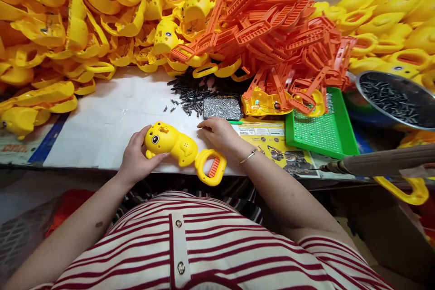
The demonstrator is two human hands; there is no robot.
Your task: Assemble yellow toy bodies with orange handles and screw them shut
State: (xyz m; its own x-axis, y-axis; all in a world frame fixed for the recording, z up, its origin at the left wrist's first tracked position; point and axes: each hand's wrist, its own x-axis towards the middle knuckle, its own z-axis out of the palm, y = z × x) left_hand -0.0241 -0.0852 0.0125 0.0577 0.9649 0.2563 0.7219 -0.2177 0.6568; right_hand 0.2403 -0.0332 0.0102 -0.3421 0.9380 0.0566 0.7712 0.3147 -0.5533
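Observation:
A yellow plastic toy duck [180,144] with a round eye lies at the table's front edge. Its looped handle [201,173] has an orange ribbed strip inside and points to the right. My left hand [133,154] is wrapped around the head end, thumb across the near side. Just above the handle, my right hand [217,133] is apart from the toy with its fingers drawn together in a pinch. Whatever those fingers hold is too small to make out. Beyond that hand sits a small tray of silvery screws [222,108].
Loose black pins [192,93] are spread behind the toy. Yellow shells [84,22] and orange strips [272,22] are heaped at the back. On the right are a green basket [348,138], a metal bowl of screws [360,82] and a screwdriver-like tool [384,161].

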